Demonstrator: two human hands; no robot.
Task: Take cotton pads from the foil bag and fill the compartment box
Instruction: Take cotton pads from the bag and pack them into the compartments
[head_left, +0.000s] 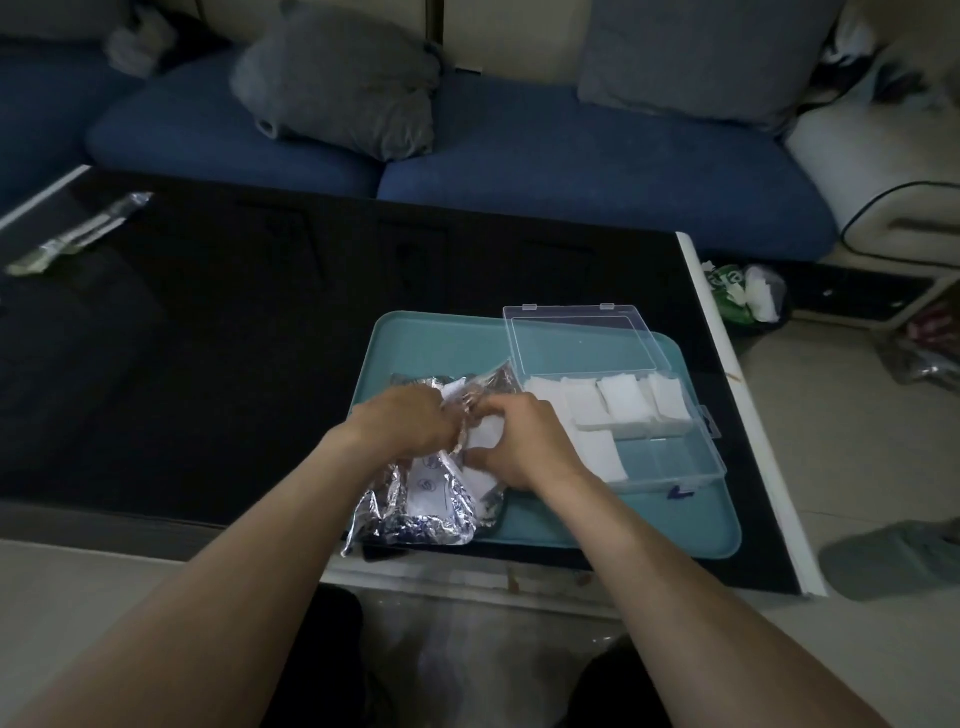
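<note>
The foil bag (426, 499) carries a blue print on its white panel, too small and creased to read, and it lies crumpled on the left part of the teal tray (431, 338) on the black table (208, 312), its long axis running toward the person. Both hands meet over its mouth: the left hand (402, 423) grips the foil edge, the right hand (524, 441) pinches a white cotton pad (485, 434). Just right, the clear box (670, 462) sits lid open, its far compartments holding pads.

hands 2 (410, 421) | foil bag 1 (415, 514) | compartment box 1 (670, 462) | tray 1 (431, 338) | cushions 2 (337, 78)
</note>
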